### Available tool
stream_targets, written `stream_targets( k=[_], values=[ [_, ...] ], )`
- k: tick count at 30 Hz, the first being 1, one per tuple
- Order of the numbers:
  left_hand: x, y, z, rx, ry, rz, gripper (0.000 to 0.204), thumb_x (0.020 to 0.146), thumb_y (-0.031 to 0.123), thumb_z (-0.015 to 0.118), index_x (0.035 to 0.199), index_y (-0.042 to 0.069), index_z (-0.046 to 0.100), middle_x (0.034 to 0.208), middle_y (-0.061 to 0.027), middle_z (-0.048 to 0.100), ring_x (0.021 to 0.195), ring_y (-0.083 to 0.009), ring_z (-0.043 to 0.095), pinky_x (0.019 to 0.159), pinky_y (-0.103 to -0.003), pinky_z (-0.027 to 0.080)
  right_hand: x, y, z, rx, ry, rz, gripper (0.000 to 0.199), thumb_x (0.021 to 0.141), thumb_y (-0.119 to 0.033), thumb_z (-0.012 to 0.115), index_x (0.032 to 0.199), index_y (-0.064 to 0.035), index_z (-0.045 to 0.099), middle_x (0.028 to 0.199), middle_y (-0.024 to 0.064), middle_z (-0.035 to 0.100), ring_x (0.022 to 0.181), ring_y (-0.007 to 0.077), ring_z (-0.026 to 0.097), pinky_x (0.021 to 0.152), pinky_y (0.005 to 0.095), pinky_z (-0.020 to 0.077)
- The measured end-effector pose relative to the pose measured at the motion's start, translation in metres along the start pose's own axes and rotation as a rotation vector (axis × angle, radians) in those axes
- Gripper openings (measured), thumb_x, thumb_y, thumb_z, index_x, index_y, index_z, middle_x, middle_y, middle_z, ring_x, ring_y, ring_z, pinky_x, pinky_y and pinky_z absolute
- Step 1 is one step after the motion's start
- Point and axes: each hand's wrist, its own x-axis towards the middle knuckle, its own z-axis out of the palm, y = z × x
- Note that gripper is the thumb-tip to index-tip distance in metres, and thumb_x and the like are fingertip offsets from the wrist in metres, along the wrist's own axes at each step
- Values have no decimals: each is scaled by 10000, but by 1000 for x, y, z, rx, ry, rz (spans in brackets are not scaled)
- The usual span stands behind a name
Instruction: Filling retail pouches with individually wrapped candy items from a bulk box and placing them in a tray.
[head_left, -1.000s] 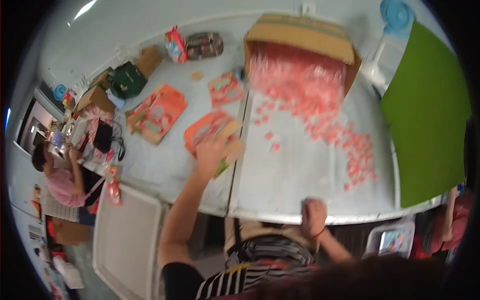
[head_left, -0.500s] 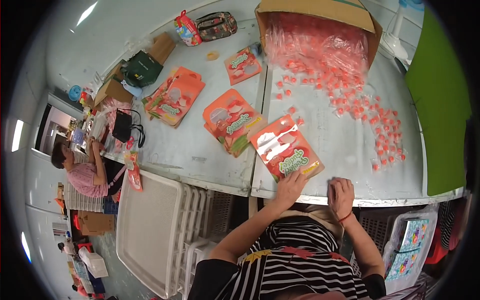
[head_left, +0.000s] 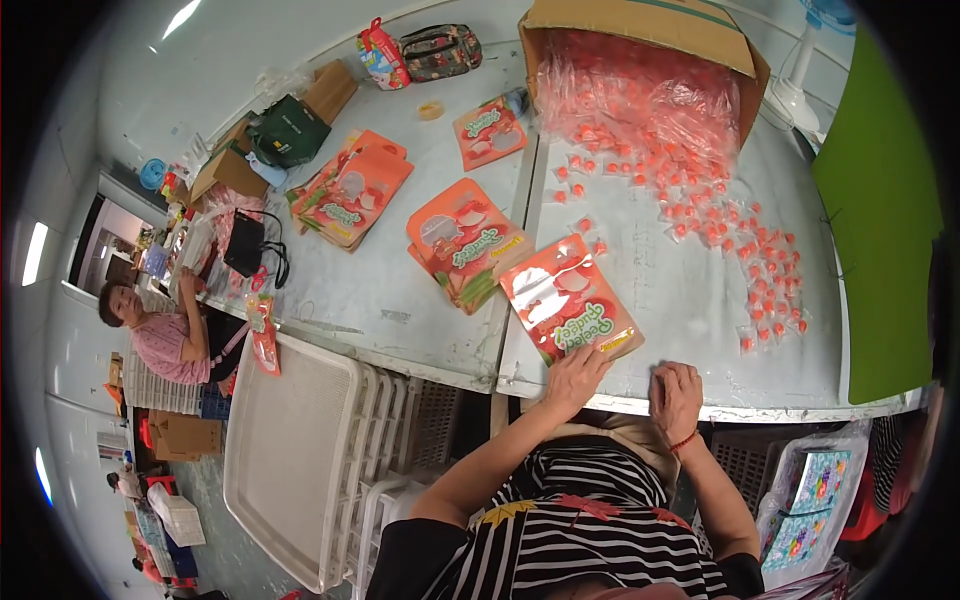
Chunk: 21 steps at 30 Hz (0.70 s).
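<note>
The left hand (head_left: pixel 572 378) lies open, fingertips on the near edge of a glossy orange flat pouch with a clear window (head_left: pixel 570 300), which lies at the front of the pale grey worktop (head_left: pixel 690 330). The right hand (head_left: pixel 677 397) rests just beside it, loosely curled on the worktop edge, gripping nothing. Beyond lie small clear-wrapped red sweets (head_left: pixel 720 215), spilling from a tipped brown cardboard box (head_left: pixel 640 22). More orange pouches (head_left: pixel 462 240) lie stacked to the left. A white perforated plastic tray (head_left: pixel 290 450) sits below the worktop.
</note>
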Motion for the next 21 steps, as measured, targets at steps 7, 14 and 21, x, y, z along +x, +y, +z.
stream_targets(
  k=[7, 14, 21],
  values=[
    [-4, 5, -4, -3, -1, -12, 114, 792, 166, 689, 821, 107, 596, 812, -47, 581, 730, -236, 622, 602, -341, 511, -6, 2, -1, 3, -12, -9, 178, 719, -9, 658, 878, -63, 598, 908, 108, 588, 845, 301, 551, 712, 387, 420],
    [-11, 7, -11, -71, -7, -61, 103, 804, 148, 686, 834, 91, 607, 803, -59, 583, 698, -254, 616, 596, -353, 506, -11, -3, -1, 39, -26, 16, 176, 726, -5, 655, 884, -64, 607, 893, 107, 596, 823, 299, 554, 700, 386, 414],
    [45, 24, -28, -402, 16, -138, 97, 826, 94, 666, 838, 15, 611, 734, -108, 579, 628, -280, 583, 560, -342, 465, 9, -22, 8, 760, -123, 617, 162, 944, -148, 543, 1032, -13, 560, 782, 91, 584, 694, 128, 538, 653, 272, 459]
  ],
)
